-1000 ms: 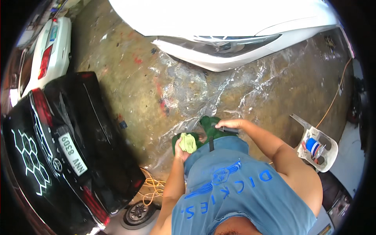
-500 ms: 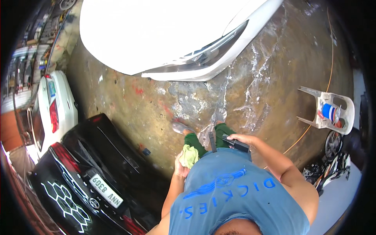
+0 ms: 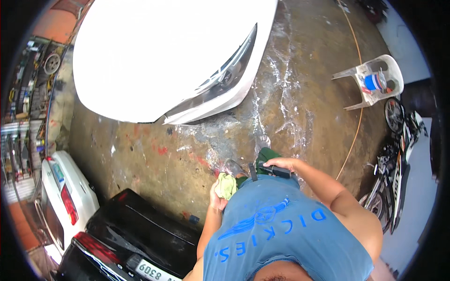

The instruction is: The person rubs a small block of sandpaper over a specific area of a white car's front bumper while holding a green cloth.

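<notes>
A crumpled yellow-green cloth [image 3: 226, 185] is clutched in the left hand [image 3: 217, 201]; a dark flat tool [image 3: 274, 170] is gripped by the right hand [image 3: 281, 164] (waist height, white car bonnet [image 3: 159, 61] ahead). Wiping seems pending; closer approach needed.

White rectangular licence plate [image 3: 152, 271] sits low on the black car's rear; a blue-and-white tub [image 3: 373, 82], possibly labelled, rests on the white plastic chair [image 3: 389, 68].

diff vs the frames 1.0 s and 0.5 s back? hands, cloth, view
The view swung: the white car now fills the upper left, the black car slid toward the lower left edge, and the white plastic chair rose to the upper right. No grasp changed: the left hand still holds the yellow-green cloth, and the right hand stays on a dark object at the waist.
</notes>
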